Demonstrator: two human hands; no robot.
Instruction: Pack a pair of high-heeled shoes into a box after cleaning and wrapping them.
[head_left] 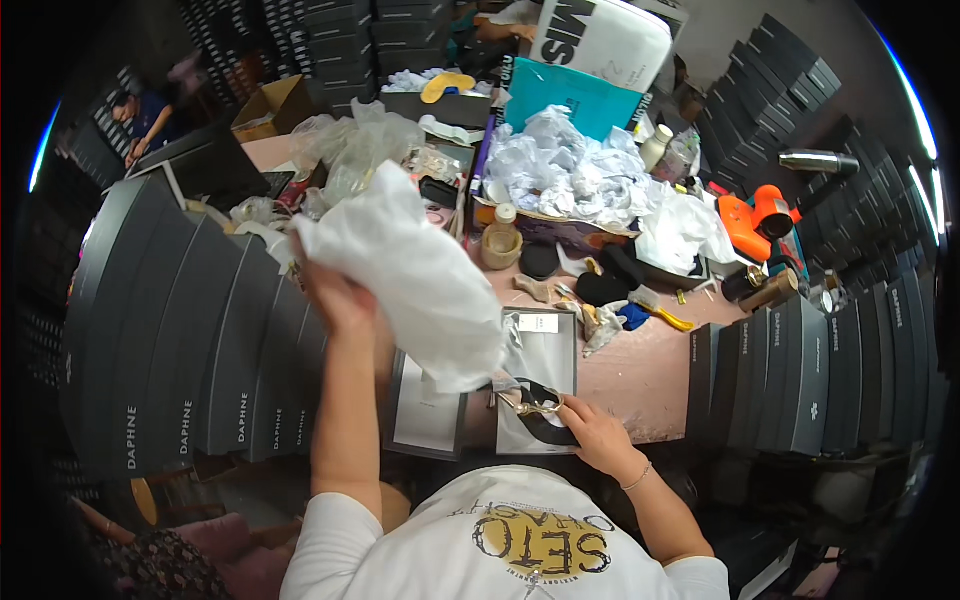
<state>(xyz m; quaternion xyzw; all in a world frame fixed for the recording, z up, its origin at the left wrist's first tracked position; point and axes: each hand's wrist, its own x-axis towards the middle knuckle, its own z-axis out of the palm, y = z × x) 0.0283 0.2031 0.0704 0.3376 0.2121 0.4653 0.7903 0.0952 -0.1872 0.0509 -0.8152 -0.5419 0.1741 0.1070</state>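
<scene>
My left hand point(345, 300) is raised left of the middle, closed on a white, soft wrapping sheet point(415, 280) that hangs across to the right and hides most of the fingers. Low on the right, my right hand point(600, 440) is closed at the edge of a black shoe point(548, 425) with a gold-coloured metal trim. The shoe rests in the near end of an open shoebox point(572, 350) with a white inside, which also holds clear plastic and a small white label. Left of it lies a shallow box part point(425, 430), partly covered by the sheet.
Grey shoeboxes stand in rows at left point(215, 360) and right point(790, 380). Behind is a carton of crumpled white paper point(570, 170), with an orange heat gun point(750, 220) to its right. Brushes, black pads and cloths point(605, 320) lie on the pink table point(640, 390). A person point(150, 120) is far left.
</scene>
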